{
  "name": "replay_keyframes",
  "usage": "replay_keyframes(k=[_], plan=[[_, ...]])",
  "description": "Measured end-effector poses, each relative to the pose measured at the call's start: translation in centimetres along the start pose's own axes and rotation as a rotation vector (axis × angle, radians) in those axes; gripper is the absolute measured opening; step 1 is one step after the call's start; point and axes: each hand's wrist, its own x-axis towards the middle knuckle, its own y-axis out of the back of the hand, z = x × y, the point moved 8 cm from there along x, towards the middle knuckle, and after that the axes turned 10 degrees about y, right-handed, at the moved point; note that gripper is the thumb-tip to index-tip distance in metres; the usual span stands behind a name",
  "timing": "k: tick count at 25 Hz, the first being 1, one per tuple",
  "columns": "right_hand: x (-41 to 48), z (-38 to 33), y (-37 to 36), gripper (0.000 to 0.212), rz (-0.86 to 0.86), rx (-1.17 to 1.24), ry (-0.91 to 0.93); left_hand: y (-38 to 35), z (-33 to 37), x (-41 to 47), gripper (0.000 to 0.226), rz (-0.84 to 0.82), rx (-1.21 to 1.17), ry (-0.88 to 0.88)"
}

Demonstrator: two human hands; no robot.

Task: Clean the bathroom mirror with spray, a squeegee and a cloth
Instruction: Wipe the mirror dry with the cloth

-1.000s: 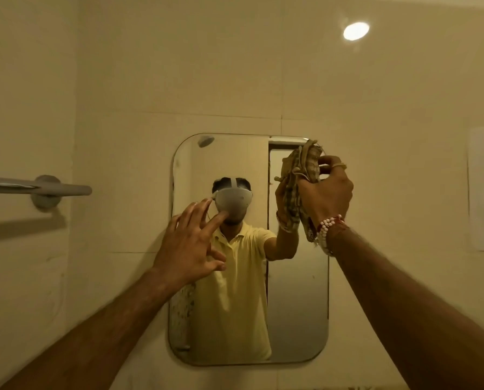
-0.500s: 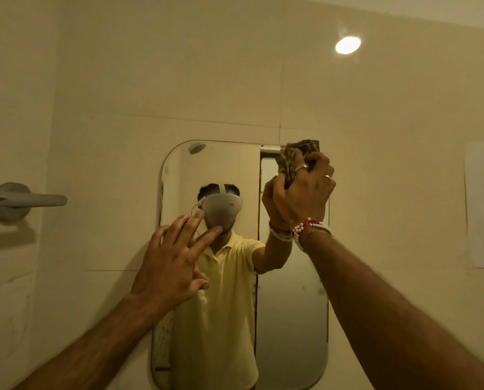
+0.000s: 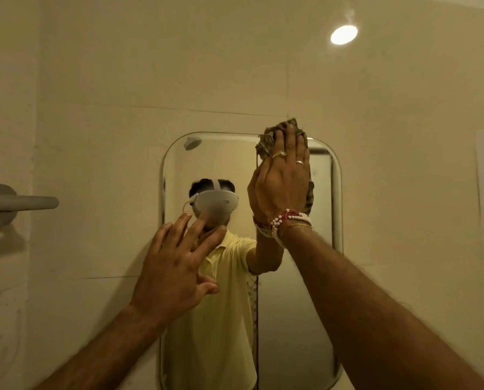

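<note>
Head view, right hand (image 3: 281,187) pressing cloth (image 3: 266,142) on mirror (image 3: 297,319)

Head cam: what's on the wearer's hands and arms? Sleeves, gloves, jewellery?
No gloves; both forearms are bare, with no sleeve reaching them. The right hand carries two gold-coloured rings; its wrist has a white bead bracelet, a red thread and a thin gold-coloured bangle. The left hand shows nothing worn.
</note>
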Motion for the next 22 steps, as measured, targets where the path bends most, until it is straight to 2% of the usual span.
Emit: replay_keyframes(k=[10,17,22], plan=[[-0.7,-14.3,-4.4,0.057,-0.207,0.131,0.389,-0.8,-0.7,-0.2,0.113,0.076,-0.041,-0.051],[-3.6,-15.0,-4.6,0.053,-0.344,0.172,0.629,-1.6,-0.9,-1.1,0.086,0.144,-0.045,-0.11],[-7.1,-15.1,-5.2,0.055,-0.438,0.088,0.727,-2.0,-0.9,-2.7,0.068,0.216,-0.1,-0.12]])
